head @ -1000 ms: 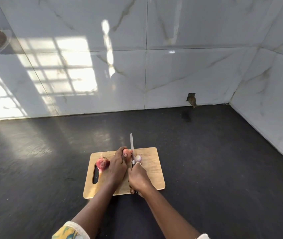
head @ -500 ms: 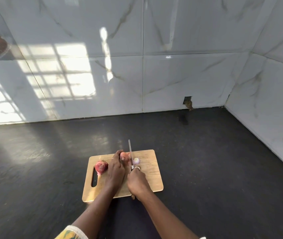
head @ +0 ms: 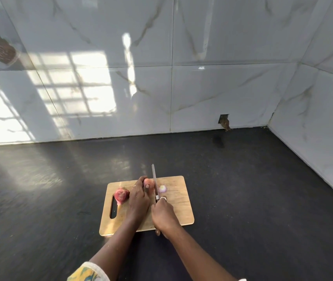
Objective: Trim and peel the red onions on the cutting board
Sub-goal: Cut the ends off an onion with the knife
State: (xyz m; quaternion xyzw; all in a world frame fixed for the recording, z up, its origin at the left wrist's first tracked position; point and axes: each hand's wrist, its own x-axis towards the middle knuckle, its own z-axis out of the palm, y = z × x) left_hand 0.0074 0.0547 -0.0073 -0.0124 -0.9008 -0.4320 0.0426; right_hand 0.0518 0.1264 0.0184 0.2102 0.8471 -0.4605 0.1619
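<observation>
A wooden cutting board lies on the dark counter. My left hand grips a red onion near the board's far edge. My right hand grips the handle of a knife, whose blade stands just right of that onion and points away from me. A small cut-off onion end lies right of the blade. A second red onion, unpeeled with its root and stem, sits to the left by the board's handle slot.
The dark counter runs to white marble-look wall tiles at the back and right. A small hole in the back wall sits low near the corner. Sunlight patches fall on the left wall and counter.
The head camera has shifted a little. Both hands, the knife and the onions keep nearly the same places on the board; the cut-off end lies right of the blade as before.
</observation>
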